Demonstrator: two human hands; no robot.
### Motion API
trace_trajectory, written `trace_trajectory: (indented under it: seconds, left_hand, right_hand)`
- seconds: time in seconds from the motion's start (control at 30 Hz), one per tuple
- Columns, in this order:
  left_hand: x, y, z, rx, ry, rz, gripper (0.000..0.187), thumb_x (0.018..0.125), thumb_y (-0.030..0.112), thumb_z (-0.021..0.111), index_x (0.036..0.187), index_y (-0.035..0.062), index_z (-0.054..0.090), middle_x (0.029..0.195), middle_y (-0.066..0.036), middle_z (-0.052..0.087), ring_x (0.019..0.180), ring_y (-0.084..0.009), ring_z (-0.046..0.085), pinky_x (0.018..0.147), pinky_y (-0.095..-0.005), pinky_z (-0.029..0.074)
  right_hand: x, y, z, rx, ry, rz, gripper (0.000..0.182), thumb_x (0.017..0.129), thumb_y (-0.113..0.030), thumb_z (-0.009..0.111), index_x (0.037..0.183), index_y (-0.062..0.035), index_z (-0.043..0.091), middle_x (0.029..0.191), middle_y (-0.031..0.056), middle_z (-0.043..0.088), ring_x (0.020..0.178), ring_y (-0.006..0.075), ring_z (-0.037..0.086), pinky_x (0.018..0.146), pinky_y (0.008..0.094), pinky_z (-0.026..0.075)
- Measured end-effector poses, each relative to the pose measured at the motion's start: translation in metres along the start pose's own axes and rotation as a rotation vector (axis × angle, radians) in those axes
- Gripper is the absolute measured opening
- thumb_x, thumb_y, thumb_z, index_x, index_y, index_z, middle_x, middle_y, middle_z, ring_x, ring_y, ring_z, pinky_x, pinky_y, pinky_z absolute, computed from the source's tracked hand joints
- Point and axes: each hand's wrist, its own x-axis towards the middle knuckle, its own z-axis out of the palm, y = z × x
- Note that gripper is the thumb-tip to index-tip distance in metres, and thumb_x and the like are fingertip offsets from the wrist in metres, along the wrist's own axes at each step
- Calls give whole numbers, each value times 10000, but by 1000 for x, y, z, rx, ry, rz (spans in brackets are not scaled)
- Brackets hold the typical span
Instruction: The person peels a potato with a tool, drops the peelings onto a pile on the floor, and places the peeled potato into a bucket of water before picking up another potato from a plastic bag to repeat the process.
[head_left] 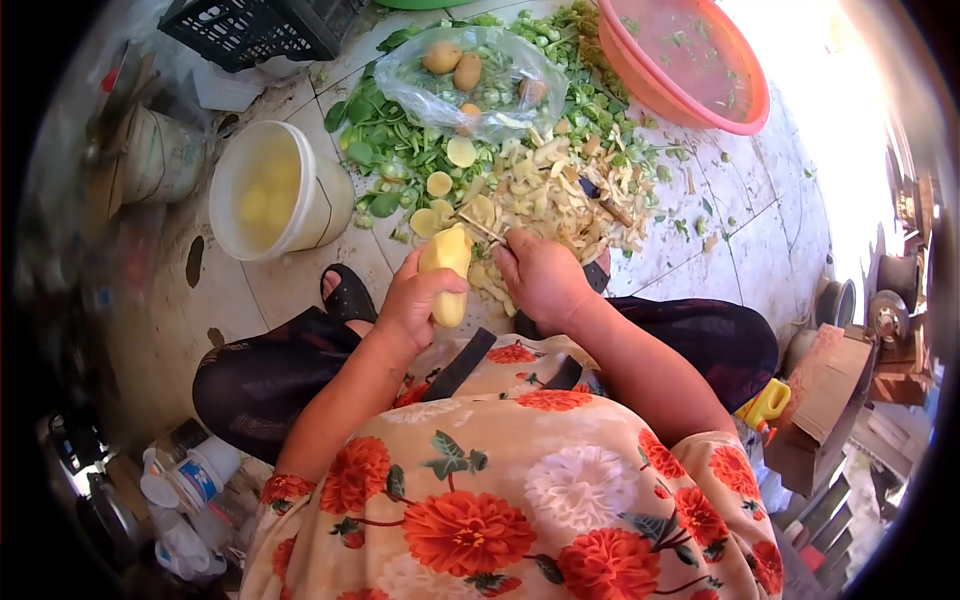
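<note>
My left hand (404, 308) is wrapped round a peeled, pale yellow potato (446, 288) that stands roughly upright in the grip. My right hand (548, 282) is closed on the handle of a peeler (481, 228), its head right at the potato's upper end. Just beyond both hands lies a heap of potato peelings (545, 200) on the tiles. A few round yellow slices (439, 183) rest at the heap's left side. Behind it, a clear plastic bag (505, 68) has several unpeeled brown potatoes (467, 71) in it.
A white bucket (326, 212) with peeled potatoes (268, 205) in cloudy liquid stands left. Green leaves (372, 140) spread around the bag. Far right is a pink basin (757, 100) of water; a black crate (250, 35) sits far left. A brown-handled tool (614, 211) lies on the peelings.
</note>
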Motion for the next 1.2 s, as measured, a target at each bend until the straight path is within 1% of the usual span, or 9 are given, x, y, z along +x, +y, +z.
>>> trace_trajectory:
  seconds: [0.07,0.2,0.27,0.33,0.53,0.73,0.9,1.0,1.2]
  left_hand:
    - [2,-1,-3,-59,-19,-27,600,649,72,663,1226,46,498,961,-99,559,712,-224,611,593,-358,544]
    - [0,-1,-3,-89,-60,-62,586,641,105,670,1201,48,508,916,-89,558,684,-220,609,583,-352,547]
    - [-6,-1,3,-5,-179,26,579,645,117,661,1200,49,508,907,-87,561,675,-216,608,575,-347,547]
    - [-10,9,11,2,-176,14,581,639,123,656,1197,52,509,916,-89,563,685,-220,611,570,-338,545]
    - [-4,8,2,-78,-88,-81,598,629,146,650,1200,55,496,931,-104,572,714,-232,613,596,-360,547]
    - [-4,3,-1,-48,-287,-23,606,626,172,646,1202,58,494,960,-123,594,718,-239,619,605,-365,552]
    - [-4,6,1,-44,-149,-60,586,633,153,629,1195,51,499,944,-116,587,708,-230,629,577,-354,558]
    - [-4,8,7,-23,-21,-53,587,630,63,629,1200,30,495,950,-109,562,691,-224,601,556,-367,543]
    - [-10,7,8,-10,-160,-19,554,650,57,622,1189,26,494,949,-101,550,713,-218,595,567,-364,533]
  right_hand:
    - [-12,-9,7,-1,-61,-56,263,942,-281,510,895,-23,530,808,185,661,728,389,645,653,482,512]
    - [-3,5,22,-5,-38,-138,269,946,-286,515,886,-24,513,772,203,654,676,422,628,627,497,507]
    - [17,34,24,-88,-16,80,258,945,-274,512,884,-23,526,785,209,655,705,424,630,652,500,506]
    - [21,32,13,-59,9,90,249,945,-260,507,881,-21,537,797,221,652,732,426,630,672,503,504]
    - [-7,-5,14,41,-7,-129,255,942,-284,510,916,-32,535,769,197,660,728,395,646,639,492,502]
    - [18,40,27,-59,-66,103,261,944,-280,489,915,-34,570,833,216,666,750,406,647,670,504,508]
    - [7,11,8,92,56,82,269,952,-279,491,905,-17,530,782,234,647,747,433,629,691,513,497]
    - [-6,-4,9,73,11,-126,266,954,-291,496,911,-30,525,752,219,645,718,420,633,665,507,501]
    - [20,34,14,-50,-34,91,278,958,-297,492,918,-25,531,760,210,650,715,420,635,663,505,503]
